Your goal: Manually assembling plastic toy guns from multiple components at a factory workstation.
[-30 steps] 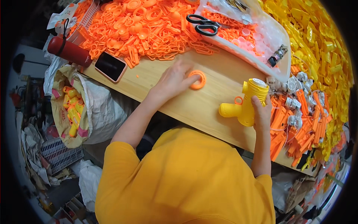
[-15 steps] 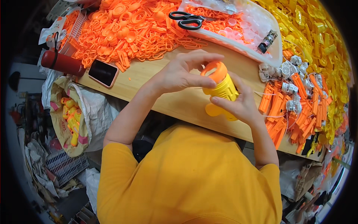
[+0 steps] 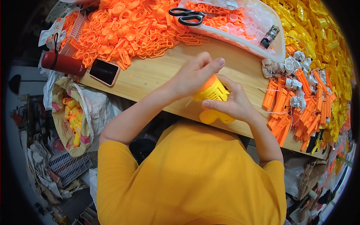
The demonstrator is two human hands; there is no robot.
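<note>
Above the near part of the table, my right hand [image 3: 237, 100] is closed around a yellow plastic toy body [image 3: 215, 93], a slotted cylinder with rounded lobes [image 3: 210, 117] at its lower end. The toy is tilted. A sliver of its orange end ring [image 3: 212, 80] shows under my left hand [image 3: 193, 75]. That hand lies across the ring with its fingers curled in and the thumb reaching over the top. Most of the ring, and whatever may be inside the curled fingers, is hidden.
Orange plastic parts [image 3: 127, 30] are heaped at the back left. Black-handled scissors [image 3: 187, 17] rest by a white tray [image 3: 279, 56]. Orange strips [image 3: 279, 99] with white wired units and yellow parts [image 3: 318, 37] crowd the right. A phone [image 3: 104, 72] and red flask [image 3: 63, 63] are left.
My left hand has gone from an open pinch at the orange ring to curled fingers over it. The toy has shifted slightly left, and my right hand has kept its grip.
</note>
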